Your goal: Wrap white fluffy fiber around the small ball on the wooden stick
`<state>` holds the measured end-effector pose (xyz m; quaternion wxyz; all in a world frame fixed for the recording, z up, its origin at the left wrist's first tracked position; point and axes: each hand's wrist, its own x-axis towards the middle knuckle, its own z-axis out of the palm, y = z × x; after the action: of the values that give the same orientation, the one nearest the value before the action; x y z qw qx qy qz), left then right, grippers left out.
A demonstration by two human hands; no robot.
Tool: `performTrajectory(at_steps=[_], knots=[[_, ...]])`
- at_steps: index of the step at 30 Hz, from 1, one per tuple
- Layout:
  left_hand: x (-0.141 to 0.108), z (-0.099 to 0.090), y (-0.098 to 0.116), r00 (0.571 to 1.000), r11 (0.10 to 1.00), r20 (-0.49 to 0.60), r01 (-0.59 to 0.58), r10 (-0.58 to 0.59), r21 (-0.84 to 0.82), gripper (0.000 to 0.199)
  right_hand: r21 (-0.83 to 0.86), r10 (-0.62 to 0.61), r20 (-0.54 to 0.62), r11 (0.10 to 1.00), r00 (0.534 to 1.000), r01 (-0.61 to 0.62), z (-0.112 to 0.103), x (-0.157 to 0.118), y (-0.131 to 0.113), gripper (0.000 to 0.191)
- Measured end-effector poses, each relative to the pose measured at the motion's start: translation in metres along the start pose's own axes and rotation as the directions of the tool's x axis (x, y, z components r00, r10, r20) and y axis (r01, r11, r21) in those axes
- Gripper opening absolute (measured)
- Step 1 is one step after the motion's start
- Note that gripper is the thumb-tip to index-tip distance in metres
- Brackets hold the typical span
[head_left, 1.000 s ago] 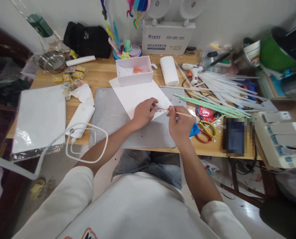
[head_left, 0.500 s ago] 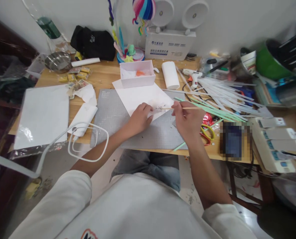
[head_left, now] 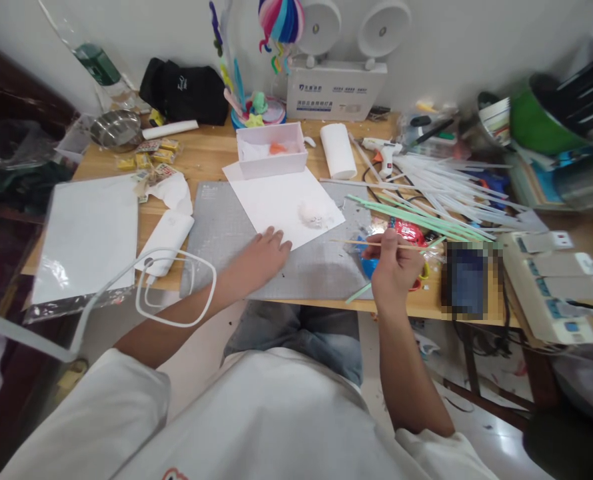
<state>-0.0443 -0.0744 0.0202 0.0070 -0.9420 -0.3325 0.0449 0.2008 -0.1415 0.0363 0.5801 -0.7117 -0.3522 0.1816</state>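
Note:
My left hand [head_left: 264, 257] lies palm down with its fingers apart, partly on the grey cutting mat [head_left: 216, 227] and at the lower edge of a white paper sheet [head_left: 271, 200]. Nothing is in it. A small whitish object [head_left: 310, 215], too blurred to name, sits on the sheet's right part. My right hand [head_left: 394, 263] pinches a thin wooden stick [head_left: 346, 242] whose tip points left over the mat. Beneath and behind that hand are a blue object [head_left: 367, 265] and a red packet [head_left: 409, 232].
A pink box [head_left: 271, 152] touches the sheet's top edge. Green strips [head_left: 426, 221], white strips [head_left: 436, 183] and a glue gun [head_left: 386, 152] lie at the right. A white device [head_left: 165, 243] with a looped cable is at the left, a power strip [head_left: 546, 287] at far right.
My left hand has let go of the small whitish object and moved left and down. The right hand has drawn back to the right and down with the stick, uncovering the blue object.

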Motion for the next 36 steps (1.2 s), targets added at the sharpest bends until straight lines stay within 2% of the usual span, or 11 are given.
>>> performTrajectory(at_steps=[3,8,12,15,20,24,28,32,36], knots=[[0.002,0.000,0.011,1.000,0.999,0.012,0.019,-0.019,0.032,0.045,-0.012,-0.028,0.042,1.000,0.999,0.028,0.002,-0.003,0.004,0.052],[0.003,-0.002,0.024,0.990,0.992,0.053,0.127,-0.128,0.012,0.047,0.019,-0.026,0.052,1.000,0.998,0.025,0.002,-0.010,0.006,0.049],[0.003,-0.002,0.021,0.995,0.994,0.002,0.103,-0.103,0.032,0.045,0.060,-0.009,0.048,0.998,0.999,0.006,0.001,-0.014,0.005,0.046],[0.004,-0.009,0.025,0.994,0.994,0.046,0.099,-0.101,0.037,0.045,0.079,-0.026,0.036,0.997,0.999,0.023,0.002,-0.016,0.004,0.045],[0.018,-0.031,0.063,0.987,0.992,0.103,0.124,-0.121,-0.027,0.039,0.064,-0.109,0.041,0.992,0.993,0.106,0.005,-0.018,0.001,0.042],[0.030,-0.033,0.083,0.986,0.986,0.105,0.143,-0.133,-0.092,0.031,-0.003,-0.172,0.063,0.985,0.983,0.172,0.008,-0.016,0.005,0.041],[0.034,-0.022,0.073,0.994,0.981,0.024,0.108,-0.105,-0.160,0.027,-0.067,-0.222,0.101,0.971,0.970,0.230,0.009,-0.012,0.011,0.039],[0.048,-0.019,0.043,0.992,0.972,-0.026,0.112,-0.120,-0.206,0.024,-0.092,-0.228,0.126,0.966,0.966,0.240,0.011,-0.012,0.016,0.040],[0.073,-0.018,0.016,0.992,0.964,-0.059,0.097,-0.115,-0.247,0.020,-0.130,-0.215,0.078,0.966,0.974,0.223,0.013,-0.012,0.020,0.042]])
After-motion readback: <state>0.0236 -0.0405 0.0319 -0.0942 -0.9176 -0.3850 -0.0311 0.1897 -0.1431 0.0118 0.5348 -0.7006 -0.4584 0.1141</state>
